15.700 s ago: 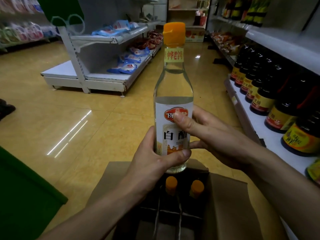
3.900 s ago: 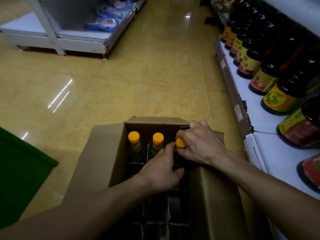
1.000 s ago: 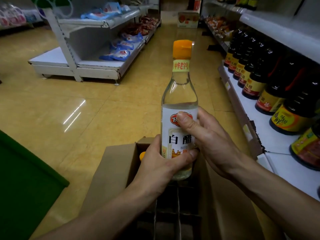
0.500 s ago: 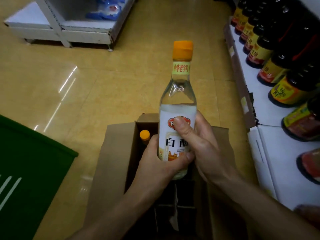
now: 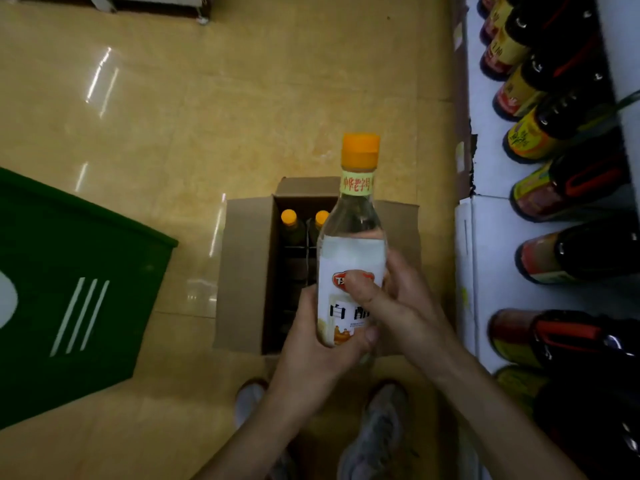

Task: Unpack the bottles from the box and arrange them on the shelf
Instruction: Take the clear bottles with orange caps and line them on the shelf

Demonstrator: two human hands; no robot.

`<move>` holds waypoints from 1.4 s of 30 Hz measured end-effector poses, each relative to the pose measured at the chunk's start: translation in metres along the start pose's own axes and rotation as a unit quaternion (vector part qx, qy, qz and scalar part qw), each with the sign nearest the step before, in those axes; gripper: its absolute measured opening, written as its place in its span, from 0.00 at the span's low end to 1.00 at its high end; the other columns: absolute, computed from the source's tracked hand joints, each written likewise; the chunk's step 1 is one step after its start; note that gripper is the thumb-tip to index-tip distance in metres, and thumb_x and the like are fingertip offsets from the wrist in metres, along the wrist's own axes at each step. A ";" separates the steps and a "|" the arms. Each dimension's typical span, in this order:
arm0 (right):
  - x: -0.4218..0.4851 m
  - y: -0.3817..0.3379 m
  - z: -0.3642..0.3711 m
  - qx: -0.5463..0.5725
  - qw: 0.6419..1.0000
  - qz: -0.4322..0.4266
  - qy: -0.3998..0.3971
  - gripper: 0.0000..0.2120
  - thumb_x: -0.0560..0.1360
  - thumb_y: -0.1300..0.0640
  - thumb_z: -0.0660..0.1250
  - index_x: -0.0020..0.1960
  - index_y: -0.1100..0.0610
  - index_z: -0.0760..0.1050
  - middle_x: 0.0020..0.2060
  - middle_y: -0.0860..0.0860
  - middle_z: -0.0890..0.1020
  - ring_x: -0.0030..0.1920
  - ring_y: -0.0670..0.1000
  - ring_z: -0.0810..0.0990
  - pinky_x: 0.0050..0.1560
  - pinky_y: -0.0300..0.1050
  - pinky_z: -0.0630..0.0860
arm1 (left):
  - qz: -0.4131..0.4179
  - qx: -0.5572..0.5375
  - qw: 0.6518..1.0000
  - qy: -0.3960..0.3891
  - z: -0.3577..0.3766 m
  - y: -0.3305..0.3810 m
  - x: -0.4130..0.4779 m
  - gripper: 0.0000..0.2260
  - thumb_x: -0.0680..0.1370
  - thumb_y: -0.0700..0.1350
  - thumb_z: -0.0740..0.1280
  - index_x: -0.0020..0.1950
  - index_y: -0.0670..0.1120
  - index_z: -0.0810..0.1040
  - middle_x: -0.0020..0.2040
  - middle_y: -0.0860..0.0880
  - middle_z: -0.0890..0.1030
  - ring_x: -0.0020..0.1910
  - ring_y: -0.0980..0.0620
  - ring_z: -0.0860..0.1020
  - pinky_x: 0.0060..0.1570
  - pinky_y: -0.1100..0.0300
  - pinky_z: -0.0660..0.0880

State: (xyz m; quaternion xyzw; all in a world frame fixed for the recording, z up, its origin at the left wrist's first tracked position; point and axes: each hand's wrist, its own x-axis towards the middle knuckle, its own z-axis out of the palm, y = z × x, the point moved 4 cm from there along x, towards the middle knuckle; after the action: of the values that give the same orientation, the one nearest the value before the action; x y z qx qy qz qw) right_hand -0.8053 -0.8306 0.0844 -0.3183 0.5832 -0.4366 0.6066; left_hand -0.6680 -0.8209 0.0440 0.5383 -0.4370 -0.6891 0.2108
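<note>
Bottle (image 5: 351, 252), one, orange-capped: left grip (image 5: 311, 348) and right grip (image 5: 403, 313) both grasping it; two more bottles (image 5: 290, 226) (image 5: 319, 221) standing in box (image 5: 246, 271).

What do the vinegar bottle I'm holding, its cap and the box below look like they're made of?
White vinegar bottle: clear and glossy, glass or hard plastic; the liquid shows through. Cap: opaque orange, likely plastic, smooth matte. Box: dull brown cardboard, with folded flaps and dividers.

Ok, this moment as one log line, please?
bottle: held over box | left hand: grips bottle | right hand: grips bottle | box: two caps showing | shelf: pending
</note>
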 end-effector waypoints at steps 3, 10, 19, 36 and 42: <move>-0.023 -0.039 0.006 0.009 1.000 0.009 -0.010 0.20 0.73 0.51 0.73 0.63 0.43 0.74 0.52 0.43 0.87 0.52 0.45 0.87 0.41 0.40 0.83 | -0.019 -0.002 1.000 -0.013 -0.004 0.034 -0.030 0.33 0.66 0.51 0.82 0.66 0.58 0.71 0.54 0.56 0.85 0.53 0.55 0.85 0.48 0.53 0.84; -0.085 -0.189 0.014 -0.004 1.000 -0.024 -0.007 0.24 0.70 0.44 0.72 0.66 0.43 0.75 0.55 0.47 0.87 0.55 0.47 0.86 0.47 0.42 0.83 | 0.001 -0.003 1.000 -0.029 0.006 0.171 -0.109 0.32 0.66 0.54 0.81 0.67 0.61 0.71 0.56 0.54 0.85 0.55 0.53 0.85 0.50 0.53 0.84; -0.166 -0.391 0.012 -0.025 0.994 -0.099 0.045 0.21 0.74 0.48 0.73 0.65 0.49 0.76 0.55 0.49 0.86 0.57 0.49 0.85 0.53 0.48 0.84 | 0.086 0.039 0.995 -0.033 0.034 0.364 -0.197 0.28 0.67 0.60 0.78 0.64 0.62 0.72 0.54 0.57 0.85 0.53 0.55 0.85 0.51 0.49 0.84; -0.272 -0.579 0.001 -0.094 0.965 -0.240 0.054 0.20 0.73 0.44 0.72 0.64 0.46 0.77 0.55 0.48 0.86 0.59 0.50 0.84 0.62 0.61 0.80 | 0.233 0.035 0.968 -0.082 0.078 0.543 -0.300 0.27 0.67 0.59 0.76 0.64 0.59 0.74 0.55 0.51 0.85 0.55 0.52 0.84 0.56 0.51 0.83; -0.302 -0.621 -0.005 -0.115 0.953 -0.275 0.061 0.18 0.75 0.46 0.71 0.64 0.46 0.76 0.54 0.47 0.86 0.57 0.47 0.85 0.56 0.50 0.82 | 0.261 0.042 0.960 -0.093 0.093 0.582 -0.325 0.22 0.72 0.51 0.78 0.63 0.58 0.75 0.54 0.53 0.86 0.54 0.55 0.85 0.50 0.60 0.82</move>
State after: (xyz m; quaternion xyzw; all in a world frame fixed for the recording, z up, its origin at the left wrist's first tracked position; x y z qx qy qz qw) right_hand -0.8903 -0.8164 0.7694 -0.5063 0.5553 -0.5350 0.3860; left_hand -0.7507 -0.8467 0.7118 0.3476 -0.6085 -0.6382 0.3188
